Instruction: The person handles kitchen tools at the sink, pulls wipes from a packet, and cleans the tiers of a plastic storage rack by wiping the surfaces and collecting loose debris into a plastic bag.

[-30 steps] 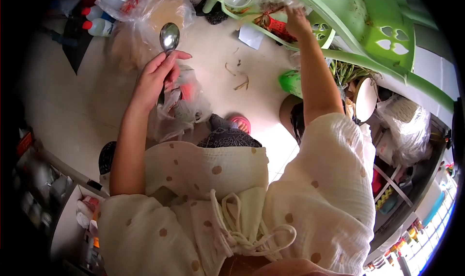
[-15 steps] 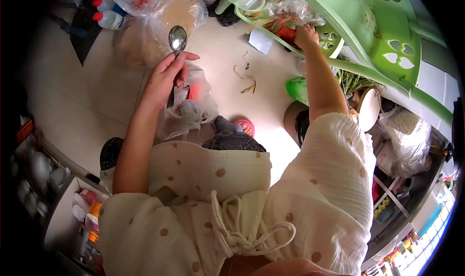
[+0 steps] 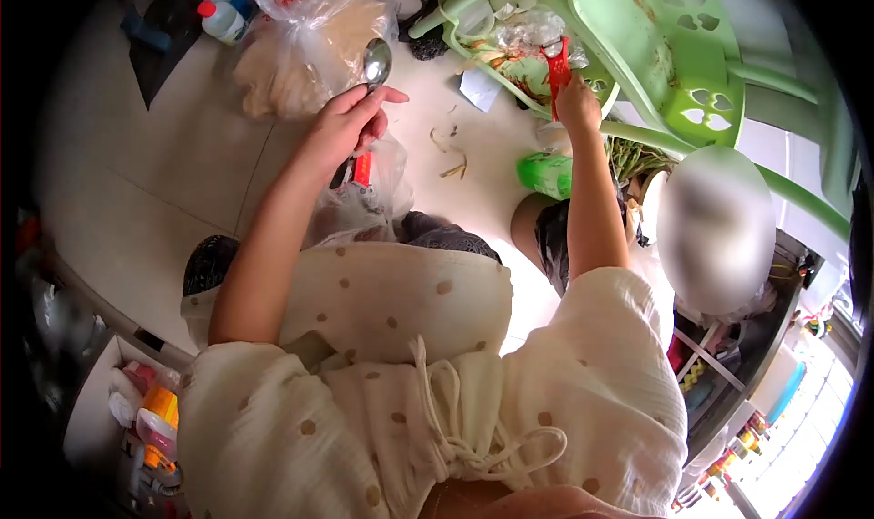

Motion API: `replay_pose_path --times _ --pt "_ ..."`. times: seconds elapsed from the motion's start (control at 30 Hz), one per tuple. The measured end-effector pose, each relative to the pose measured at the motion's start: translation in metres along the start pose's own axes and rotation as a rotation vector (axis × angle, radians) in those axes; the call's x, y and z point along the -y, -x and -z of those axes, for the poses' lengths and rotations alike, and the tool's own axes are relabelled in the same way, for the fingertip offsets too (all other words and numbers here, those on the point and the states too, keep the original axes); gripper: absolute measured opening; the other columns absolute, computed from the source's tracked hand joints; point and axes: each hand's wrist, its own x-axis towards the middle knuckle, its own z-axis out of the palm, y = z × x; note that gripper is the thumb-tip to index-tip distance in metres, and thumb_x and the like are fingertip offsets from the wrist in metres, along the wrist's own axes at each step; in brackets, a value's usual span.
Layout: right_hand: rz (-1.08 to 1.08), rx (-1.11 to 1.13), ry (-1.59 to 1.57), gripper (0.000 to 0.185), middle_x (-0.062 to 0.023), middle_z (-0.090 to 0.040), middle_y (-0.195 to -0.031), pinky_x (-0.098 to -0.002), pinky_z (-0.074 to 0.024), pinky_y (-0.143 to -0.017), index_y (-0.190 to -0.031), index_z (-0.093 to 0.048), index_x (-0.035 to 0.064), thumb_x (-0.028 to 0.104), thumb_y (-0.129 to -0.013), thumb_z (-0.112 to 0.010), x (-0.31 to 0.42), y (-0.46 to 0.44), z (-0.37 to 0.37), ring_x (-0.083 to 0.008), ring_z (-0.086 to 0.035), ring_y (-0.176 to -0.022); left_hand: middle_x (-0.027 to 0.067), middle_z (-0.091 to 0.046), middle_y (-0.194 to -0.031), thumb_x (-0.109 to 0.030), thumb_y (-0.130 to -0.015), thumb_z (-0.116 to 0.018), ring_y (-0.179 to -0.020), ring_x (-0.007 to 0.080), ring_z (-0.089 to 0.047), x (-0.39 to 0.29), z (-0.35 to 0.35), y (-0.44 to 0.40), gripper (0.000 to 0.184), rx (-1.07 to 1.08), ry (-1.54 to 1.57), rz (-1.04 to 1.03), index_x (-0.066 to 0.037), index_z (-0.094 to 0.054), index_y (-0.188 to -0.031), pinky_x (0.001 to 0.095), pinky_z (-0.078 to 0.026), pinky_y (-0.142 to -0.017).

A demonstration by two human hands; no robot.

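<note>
My left hand point(image 3: 355, 118) is closed around the handle of a shiny metal spoon point(image 3: 377, 62), whose bowl points up and away from me. Just below that hand, a clear plastic bag point(image 3: 387, 178) with a red item inside stands on the floor. My right hand point(image 3: 579, 106) reaches forward and grips a long, flat red object point(image 3: 557, 77), held up over a green plastic rack tray point(image 3: 601, 69). Its exact kind is unclear. Crumpled clear plastic point(image 3: 531, 33) and scraps lie in the tray beside it.
A large clear bag of brown contents point(image 3: 309, 50) and red-capped bottles point(image 3: 221, 21) stand at the far left. White paper point(image 3: 480, 89) and peel scraps point(image 3: 452, 164) lie on the floor. A green plastic package point(image 3: 546, 174) and green stalks point(image 3: 637, 159) are at right.
My right hand has lifted the red object out of the tray, where it lay before. The spoon stays in my left hand, and the whole view has shifted slightly.
</note>
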Motion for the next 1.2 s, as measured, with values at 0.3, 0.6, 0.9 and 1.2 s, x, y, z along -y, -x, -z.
replay_pose_path --times 0.3,0.6,0.9,1.2 --pt "0.134 0.557 -1.473 0.027 -0.0138 -0.058 -0.084 -0.0290 -0.0485 -0.062 -0.104 -0.046 -0.0021 0.019 -0.088 -0.041 0.081 0.118 0.057 -0.0205 -0.059 -0.071 0.0105 -0.056 -0.095 -0.029 -0.089 -0.039 -0.086 0.0161 -0.054 0.025 0.013 0.006 0.036 -0.001 0.440 -0.065 -0.002 -0.047 -0.111 0.0295 -0.044 -0.080" --pt "0.436 0.419 -1.187 0.020 -0.0117 -0.057 -0.082 -0.0328 -0.0444 -0.065 -0.099 -0.044 -0.0015 0.014 -0.087 -0.043 0.190 0.213 0.173 -0.0210 -0.057 -0.076 0.0124 -0.052 -0.110 -0.039 -0.089 -0.031 -0.101 0.0201 -0.050 -0.065 -0.034 0.079 0.049 0.049 1.001 -0.317 -0.001 -0.039 -0.118 0.0323 -0.039 -0.087" --pt "0.766 0.450 -0.618 0.030 -0.0244 -0.053 -0.086 -0.0446 -0.0435 -0.060 -0.108 -0.034 0.0004 0.007 -0.080 -0.042 0.259 0.317 0.313 -0.0406 -0.052 -0.075 0.0085 -0.058 -0.095 -0.023 -0.086 -0.046 -0.086 0.0124 -0.054 -0.162 -0.021 0.232 0.030 -0.205 0.797 -0.279 -0.003 -0.046 -0.109 0.0269 -0.044 -0.077" --pt "1.117 0.715 -0.253 0.037 -0.0156 -0.055 -0.096 -0.0350 -0.0420 -0.078 -0.112 -0.044 0.0011 0.021 -0.082 -0.051 0.311 0.425 0.459 -0.0275 -0.054 -0.088 0.0038 -0.053 -0.081 -0.022 -0.085 -0.049 -0.074 0.0127 -0.055 -0.226 0.023 0.453 0.026 -0.351 0.831 -0.368 -0.002 -0.049 -0.102 0.0299 -0.048 -0.067"
